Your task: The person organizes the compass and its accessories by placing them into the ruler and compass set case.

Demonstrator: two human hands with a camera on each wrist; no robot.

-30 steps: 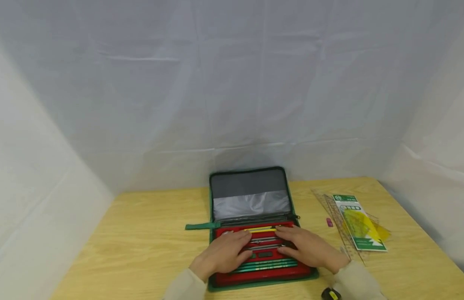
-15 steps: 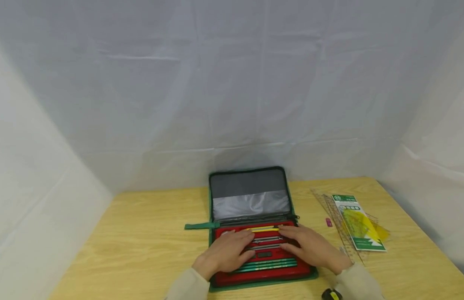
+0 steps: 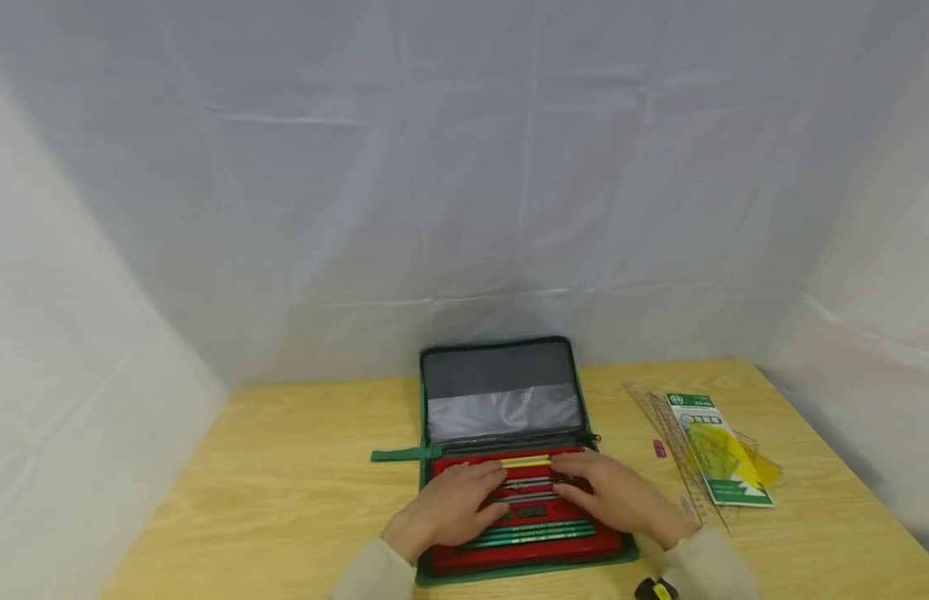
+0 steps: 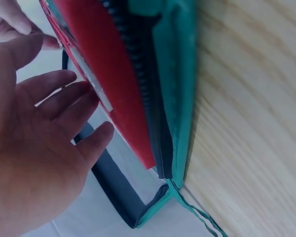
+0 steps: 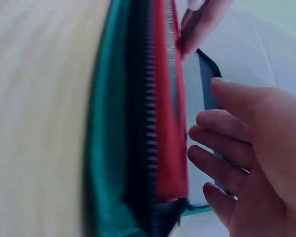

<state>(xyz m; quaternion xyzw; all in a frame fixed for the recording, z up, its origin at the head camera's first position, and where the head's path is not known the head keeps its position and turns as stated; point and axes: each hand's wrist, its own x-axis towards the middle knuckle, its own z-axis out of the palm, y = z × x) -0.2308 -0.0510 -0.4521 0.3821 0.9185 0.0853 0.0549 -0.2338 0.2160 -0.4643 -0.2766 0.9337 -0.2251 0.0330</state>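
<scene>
Left hand (image 3: 452, 504): relaxed, fingers extended, gripping nothing. Green case (image 3: 501, 369): lid raised, on the table (image 3: 299, 475), beneath both hands; green pencils (image 3: 537, 533) bedded inside. Step, by my reading: settling these; next calls for light, even pressure. Right hand (image 3: 621, 493): likewise relaxed, holding nothing; fingertips slightly further inward than half a second ago.

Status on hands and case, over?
Left hand, right hand over red tray, gripping nothing. Case open, green pencils in tray. Packet off right, not in the way.
</scene>
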